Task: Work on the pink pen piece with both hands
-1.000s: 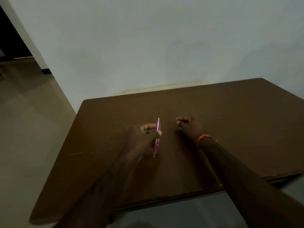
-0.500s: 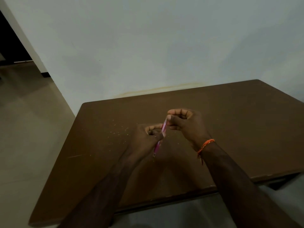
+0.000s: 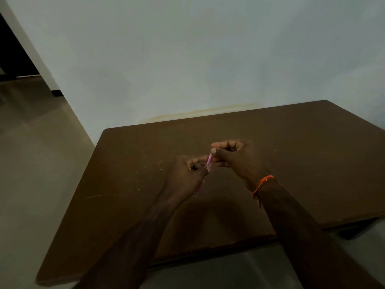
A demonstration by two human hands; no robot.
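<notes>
The head view looks down on a flat dark brown wooden table point(image 3: 291, 155) standing against a pale wall point(image 3: 187, 59). Both bare forearms reach in from the lower edge and meet above the middle of the tabletop.

The left hand point(image 3: 185, 176) is curled round the slim pink plastic pen point(image 3: 209, 160), its fingers wrapped about the barrel and the thumb lying across it. The pen stands steeply tilted, its upper end rising between the two hands and its dark tip point(image 3: 195, 195) poking out below the left palm, just above the table surface; whether the tip touches the wood cannot be told in this dim light.

The right hand point(image 3: 233, 159) is just beside the left, fingers bent inward, with thumb and forefinger pinching the pen's upper end. The remaining fingers are folded toward the palm. A thin orange thread bracelet point(image 3: 263, 183) circles the right wrist, with a loose end hanging down.

Small pale specks point(image 3: 150, 165) are scattered on the tabletop to the left of the hands, and a short light scratch point(image 3: 94, 196) lies nearer the left edge. A yellowish stain point(image 3: 204, 112) runs along the wall just above the table's far edge. At the left, a beige floor point(image 3: 31, 163) stretches back to a dark doorway point(image 3: 12, 49).
</notes>
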